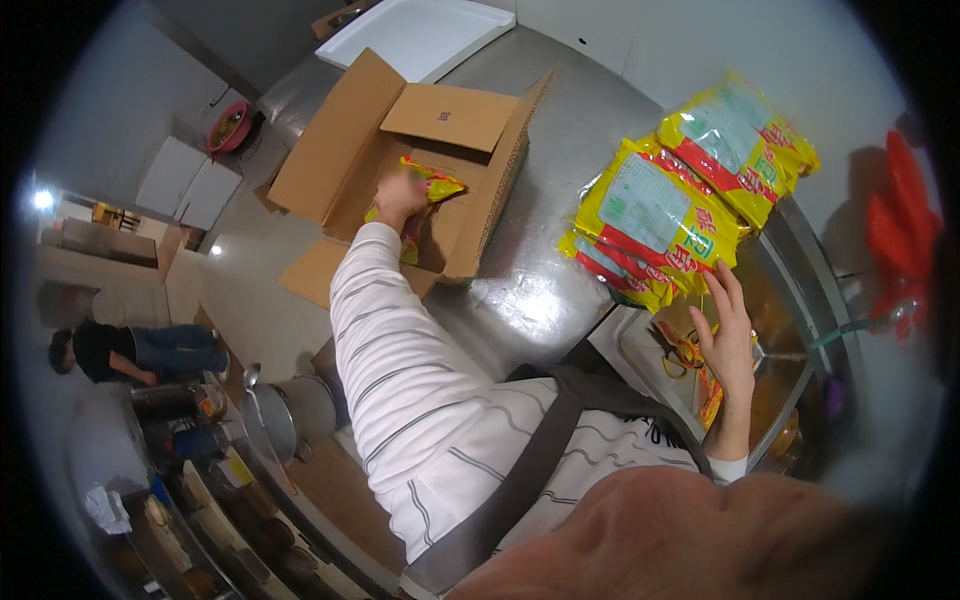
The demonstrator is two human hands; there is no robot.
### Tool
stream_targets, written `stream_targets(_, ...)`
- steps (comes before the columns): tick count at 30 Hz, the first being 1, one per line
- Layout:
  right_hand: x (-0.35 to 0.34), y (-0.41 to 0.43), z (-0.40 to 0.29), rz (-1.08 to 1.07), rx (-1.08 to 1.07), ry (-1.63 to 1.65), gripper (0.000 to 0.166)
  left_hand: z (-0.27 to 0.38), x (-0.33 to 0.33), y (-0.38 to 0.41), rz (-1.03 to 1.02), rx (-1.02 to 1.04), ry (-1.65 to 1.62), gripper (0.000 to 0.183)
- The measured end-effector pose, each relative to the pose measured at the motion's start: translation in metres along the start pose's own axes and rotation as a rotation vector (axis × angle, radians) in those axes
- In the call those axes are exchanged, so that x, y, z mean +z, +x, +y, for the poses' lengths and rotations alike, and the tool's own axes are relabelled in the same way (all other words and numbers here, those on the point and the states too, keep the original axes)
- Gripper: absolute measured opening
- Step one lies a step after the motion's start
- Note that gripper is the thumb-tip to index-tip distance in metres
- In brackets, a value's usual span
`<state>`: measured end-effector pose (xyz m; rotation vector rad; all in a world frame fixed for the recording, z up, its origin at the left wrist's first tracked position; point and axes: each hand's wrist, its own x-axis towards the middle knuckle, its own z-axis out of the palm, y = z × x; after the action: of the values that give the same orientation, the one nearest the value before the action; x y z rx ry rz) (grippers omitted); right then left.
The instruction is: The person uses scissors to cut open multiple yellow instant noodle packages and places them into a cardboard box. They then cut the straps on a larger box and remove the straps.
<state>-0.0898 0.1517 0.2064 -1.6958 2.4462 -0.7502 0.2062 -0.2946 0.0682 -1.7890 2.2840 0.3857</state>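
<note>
My left hand [400,196] is inside an open cardboard box [345,150], against a yellow and red plastic packet [444,187]; its fingertips are blurred, so its grip is unclear. More yellow packaging lies under this hand. To the right, several yellow and red printed plastic packets [645,202] lie in overlapping piles on the metal worktop [525,292]. My right hand [727,337] has its fingers apart, with fingertips at the lower edge of the piles. Below it, orange-handled scissors [681,352] and torn packaging [709,397] lie in a metal sink or tray.
A white tray [420,34] lies behind the box. Red rubber gloves [900,225] hang at the right. On the left, a large metal pot [270,420] with a ladle [259,397] stands near shelves. Another person [112,352] stands farther off, and a pink basin [231,127] is by the wall.
</note>
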Motion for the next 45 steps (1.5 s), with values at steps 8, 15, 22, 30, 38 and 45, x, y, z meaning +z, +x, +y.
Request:
stream_targets(8, -0.001, -0.028, 0.021, 0.031, -0.029, 0.028, 0.039, -0.052, -0.017, 0.026, 0.408, -0.026, -0.862, 0.032)
stream_targets(15, -0.001, -0.03, 0.016, 0.05, -0.18, 0.128, 0.036, -0.042, -0.1, -0.064, 0.369, 0.274, -2.024, 0.033)
stream_targets(22, -0.007, -0.027, -0.005, -0.024, -0.385, 0.445, 0.03, 0.033, -0.151, -0.211, 0.271, 0.457, -2.212, 0.04)
stream_targets(30, -0.048, -0.01, -0.059, -0.286, -0.16, 1.299, 0.024, 0.156, -0.071, -0.327, 0.664, 1.047, -1.568, 0.041)
stream_targets(38, -0.03, -0.033, -0.039, -0.035, -0.259, 0.544, 0.037, 0.22, 0.026, -0.356, 1.142, 1.001, -1.028, 0.038)
stream_targets(45, 0.031, -0.025, -0.042, 0.002, -0.159, 0.578, 0.02, 0.209, 0.064, -0.341, 1.257, 0.796, -0.759, 0.05)
